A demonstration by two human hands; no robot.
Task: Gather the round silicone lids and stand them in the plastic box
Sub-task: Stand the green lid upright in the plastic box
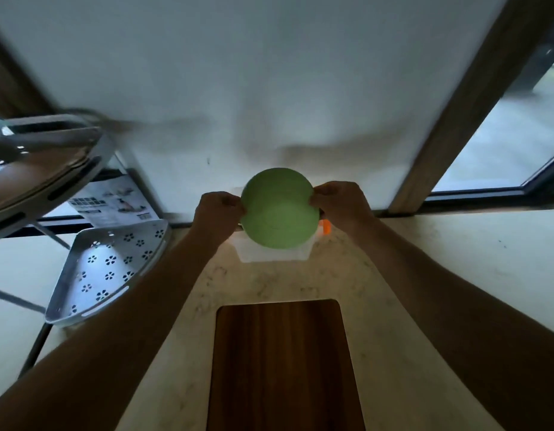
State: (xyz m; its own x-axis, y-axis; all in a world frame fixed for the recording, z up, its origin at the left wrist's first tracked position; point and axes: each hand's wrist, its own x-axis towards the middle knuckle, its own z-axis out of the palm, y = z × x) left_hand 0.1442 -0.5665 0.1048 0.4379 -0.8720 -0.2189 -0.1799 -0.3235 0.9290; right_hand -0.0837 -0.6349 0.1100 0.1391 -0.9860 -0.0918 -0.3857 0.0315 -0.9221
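Round green silicone lid (277, 209) held upright above clear plastic box (271, 252) on pale marble counter (409, 275), left hand (218, 209) and right hand (341, 203) pinching opposite edges, orange piece (325, 227) just behind.

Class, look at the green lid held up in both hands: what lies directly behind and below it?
Behind the green lid sits the clear plastic box on the counter, with an orange piece showing at its right. The lid covers most of the box, so its contents cannot be seen.

Both arms outstretched, left hand (219, 209) and right hand (341, 203) pinched closed.
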